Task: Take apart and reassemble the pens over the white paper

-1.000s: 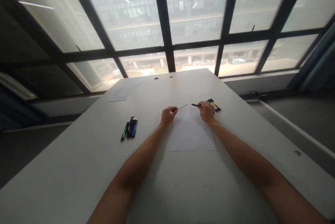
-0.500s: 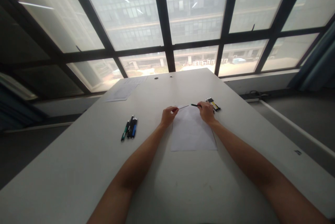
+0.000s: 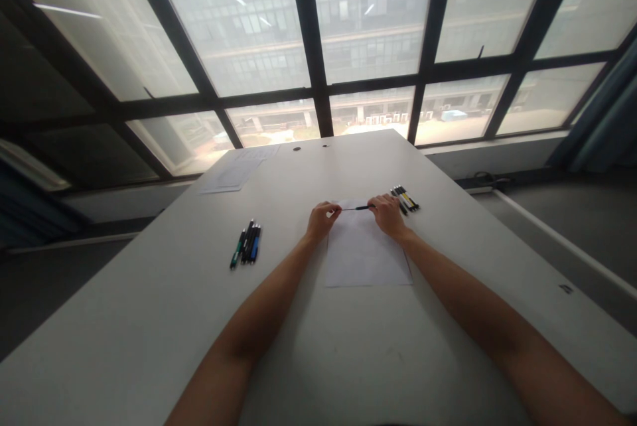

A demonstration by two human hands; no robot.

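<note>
My left hand (image 3: 321, 219) pinches one end of a thin dark pen refill (image 3: 349, 209) between thumb and fingers. Its other end meets the tip of a dark pen barrel (image 3: 362, 208), in line with it. That barrel is gripped in my right hand (image 3: 389, 217), whose fingers cover its rear part. How far the refill sits inside the barrel I cannot tell. Both hands are over the far end of a white sheet of paper (image 3: 368, 253). Just beyond my right hand lies a group of pens (image 3: 408, 198), some with white or yellow parts.
Several pens (image 3: 247, 245), black, green and blue, lie together left of the paper on the white table (image 3: 164, 306). More papers (image 3: 231, 176) rest at the far left, by the windows. Two small dark round spots, one a cable hole (image 3: 297, 148), mark the table's far end.
My right hand has moved left and slightly down with the pen barrel. The gap between barrel and refill has closed, and the refill is now nearly level. My left hand has barely moved.
</note>
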